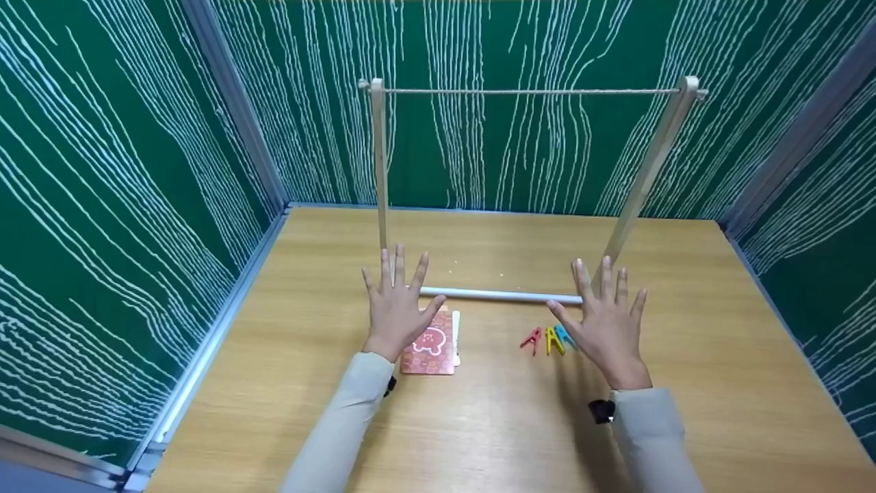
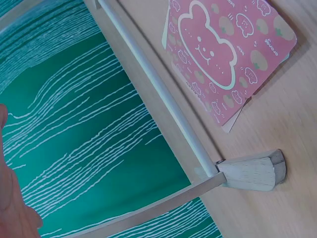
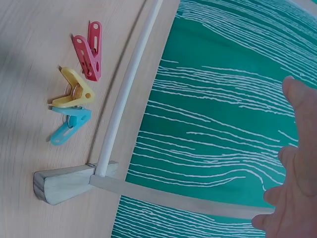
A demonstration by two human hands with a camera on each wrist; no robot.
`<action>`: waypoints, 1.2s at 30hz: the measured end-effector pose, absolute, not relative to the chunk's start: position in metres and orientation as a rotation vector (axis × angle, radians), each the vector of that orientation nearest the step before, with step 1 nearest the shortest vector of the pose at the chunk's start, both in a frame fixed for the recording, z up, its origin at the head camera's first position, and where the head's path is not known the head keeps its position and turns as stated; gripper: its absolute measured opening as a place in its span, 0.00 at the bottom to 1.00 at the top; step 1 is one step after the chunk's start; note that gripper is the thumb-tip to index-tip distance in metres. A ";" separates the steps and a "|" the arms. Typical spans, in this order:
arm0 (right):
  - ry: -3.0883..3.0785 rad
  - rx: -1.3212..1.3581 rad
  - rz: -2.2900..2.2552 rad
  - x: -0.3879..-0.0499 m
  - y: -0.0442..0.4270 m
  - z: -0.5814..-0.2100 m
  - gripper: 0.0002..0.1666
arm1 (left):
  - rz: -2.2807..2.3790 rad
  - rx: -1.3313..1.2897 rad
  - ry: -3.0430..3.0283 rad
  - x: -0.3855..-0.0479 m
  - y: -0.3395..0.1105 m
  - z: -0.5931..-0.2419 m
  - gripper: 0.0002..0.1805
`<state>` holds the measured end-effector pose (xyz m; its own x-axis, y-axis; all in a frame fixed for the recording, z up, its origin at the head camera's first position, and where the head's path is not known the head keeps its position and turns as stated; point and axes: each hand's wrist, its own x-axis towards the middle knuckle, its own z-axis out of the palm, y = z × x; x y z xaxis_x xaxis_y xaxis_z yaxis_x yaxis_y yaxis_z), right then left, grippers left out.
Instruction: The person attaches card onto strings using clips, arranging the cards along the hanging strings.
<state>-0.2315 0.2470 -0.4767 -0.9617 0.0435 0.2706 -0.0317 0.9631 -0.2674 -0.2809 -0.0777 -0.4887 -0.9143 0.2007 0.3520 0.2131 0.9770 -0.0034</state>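
Observation:
Both hands are held up over the table with fingers spread, holding nothing. The left hand (image 1: 397,311) is near the left post of a wooden frame and partly hides a small stack of cards (image 1: 430,356). A pink sheet with a bear outline (image 2: 213,54) tops that stack in the left wrist view. Close to the right post, the right hand (image 1: 606,332) hovers beside three clothespins: a red clothespin (image 3: 90,52), a yellow clothespin (image 3: 74,91) and a blue clothespin (image 3: 72,124). The blue one is partly covered by the right thumb in the head view.
The wooden frame's left post (image 1: 380,164) and right post (image 1: 650,164) carry a taut string (image 1: 534,91) across their tops. A white bar (image 1: 499,295) joins them low down. Green panels with white wavy lines (image 1: 452,150) enclose the wooden table (image 1: 493,431).

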 end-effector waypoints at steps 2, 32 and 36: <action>-2.834 -0.013 0.399 -0.231 0.248 -0.478 0.51 | -0.075 -0.308 -2.761 -0.281 -0.079 -0.490 0.44; -2.543 -0.156 1.353 -0.230 0.276 -0.515 0.39 | -1.073 -0.278 -2.792 -0.303 -0.106 -0.529 0.34; -2.553 -0.160 1.397 -0.230 0.278 -0.528 0.37 | -1.153 -0.260 -2.800 -0.304 -0.108 -0.539 0.34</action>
<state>-0.2302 0.2781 -0.5280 -0.9684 0.2028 0.1452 -0.0129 0.5408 -0.8411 -0.3044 -0.1082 -0.5387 -0.9801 0.1184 0.1593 0.1962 0.6983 0.6884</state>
